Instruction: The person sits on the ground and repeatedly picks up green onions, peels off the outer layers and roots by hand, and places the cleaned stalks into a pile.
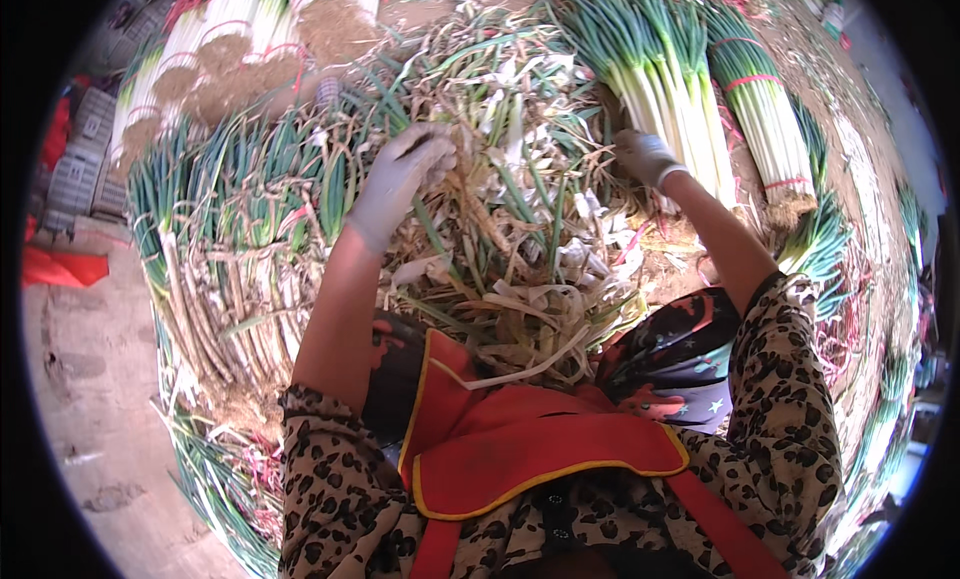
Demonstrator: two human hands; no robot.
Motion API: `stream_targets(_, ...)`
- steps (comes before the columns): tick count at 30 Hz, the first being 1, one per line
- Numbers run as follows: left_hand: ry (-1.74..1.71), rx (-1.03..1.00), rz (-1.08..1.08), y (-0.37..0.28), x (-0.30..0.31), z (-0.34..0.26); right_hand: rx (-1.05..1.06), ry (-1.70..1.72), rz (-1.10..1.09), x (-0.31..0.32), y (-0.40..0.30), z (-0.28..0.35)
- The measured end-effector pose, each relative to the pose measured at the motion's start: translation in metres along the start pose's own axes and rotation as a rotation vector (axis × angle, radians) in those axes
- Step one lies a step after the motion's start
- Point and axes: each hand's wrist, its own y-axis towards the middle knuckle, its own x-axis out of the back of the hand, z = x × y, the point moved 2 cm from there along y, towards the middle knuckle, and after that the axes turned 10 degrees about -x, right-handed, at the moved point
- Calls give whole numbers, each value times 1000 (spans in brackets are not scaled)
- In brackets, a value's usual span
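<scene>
A pale glove covers my left hand (411,175), which hovers over a heap of stripped onion leaves and dry husks (517,219). Its fingers are curled, and whether they hold a thin leaf is unclear. My right hand (643,157), gloved too, is at the left edge of a loose bunch of cleaned green onions (675,121) with white stalks. The fingertips are hidden, so its hold cannot be told. Uncleaned green onions (225,279) with dry brown outer leaves lie to the left of my left arm.
Tied onion bundles (217,46) with soil-covered roots lie at the upper left. Another bundle with red ties (761,113) is at the right. Plastic crates (86,143) and a red cloth (64,267) are at the far left. Red ties (840,339) lie on the right.
</scene>
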Motion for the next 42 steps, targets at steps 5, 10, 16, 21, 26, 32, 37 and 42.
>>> stream_targets(5,-63,-60,-56,8,34,9,88,109,238,-116,-4,124)
stream_targets(10,-119,-92,-150,14,63,15,-158,272,270,-245,-59,165)
stream_targets(16,-261,-100,-209,13,87,19,-362,1373,384,-153,-77,191)
stream_targets(21,-290,-34,-423,17,90,31,-129,1460,313,-22,-140,235)
stream_targets(26,-796,-6,-320,25,77,34,98,1412,272,13,-211,258)
stream_targets(32,-1051,-179,-217,17,105,17,87,909,137,-44,-252,230)
stream_targets(37,-1145,-195,-26,3,67,-4,46,896,184,-56,-204,218)
stream_targets(42,-1033,-113,62,-5,39,-1,202,1313,-6,-8,-126,264)
